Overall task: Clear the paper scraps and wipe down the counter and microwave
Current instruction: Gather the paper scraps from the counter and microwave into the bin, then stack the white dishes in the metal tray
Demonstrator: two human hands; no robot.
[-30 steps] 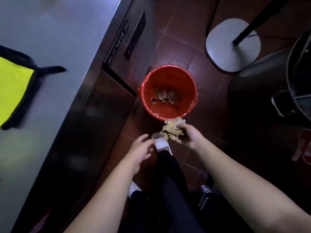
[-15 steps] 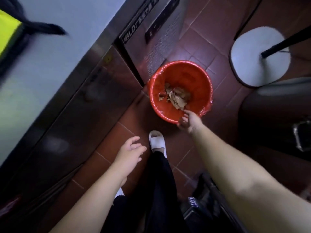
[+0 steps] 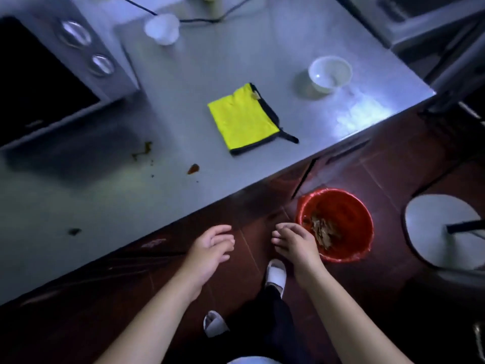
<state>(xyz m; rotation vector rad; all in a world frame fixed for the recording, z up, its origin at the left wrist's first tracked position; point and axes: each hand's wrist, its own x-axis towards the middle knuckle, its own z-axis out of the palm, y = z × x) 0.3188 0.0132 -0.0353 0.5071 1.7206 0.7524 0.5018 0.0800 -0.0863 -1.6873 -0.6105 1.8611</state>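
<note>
The torn brown paper scraps (image 3: 321, 228) lie heaped in the round red plastic bucket (image 3: 363, 206), which stands on the tiled floor just beside the grey steel counter (image 3: 236, 53). The right hand (image 3: 294, 245) hangs at the bucket's rim and the left hand (image 3: 210, 248) beside it, both with loose fingers holding nothing. On the counter are a folded yellow black-edged cloth (image 3: 242, 118), brown smears (image 3: 193, 168), a silver microwave (image 3: 39, 74), a white round bowl (image 3: 330, 73) and a blurred white cup (image 3: 162, 28).
</note>
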